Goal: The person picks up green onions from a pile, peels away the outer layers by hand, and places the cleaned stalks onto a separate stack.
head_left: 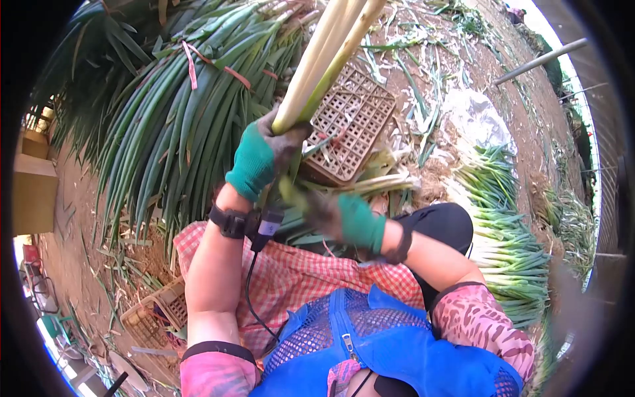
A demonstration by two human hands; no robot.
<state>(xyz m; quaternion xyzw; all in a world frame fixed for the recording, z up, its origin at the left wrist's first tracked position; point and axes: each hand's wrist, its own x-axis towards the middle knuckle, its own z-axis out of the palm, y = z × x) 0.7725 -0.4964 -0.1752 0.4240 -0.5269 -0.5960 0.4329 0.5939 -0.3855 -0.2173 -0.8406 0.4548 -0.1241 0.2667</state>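
Observation:
My left hand (263, 153), in a green and grey work glove, is closed around several long green onions (325, 63). Their pale stalks point up and away from me. Below it, my right hand (354, 220), gloved alike, is smeared by motion. A blurred green leaf (291, 192) runs from the onions to its fingertips, which seem closed on it. Just beyond both hands lies an upturned brown plastic crate (360, 109) with a lattice face. Loose pale stalks (383, 182) rest by its near edge.
A big heap of green onions (188, 122), tied with pink strips (192, 66), fills the left. Cleaned onions (506, 248) lie in a row at right, near a white plastic sheet (477, 116). Scraps litter the soil. Another crate (159, 306) stands lower left; a pole (542, 61) juts in upper right.

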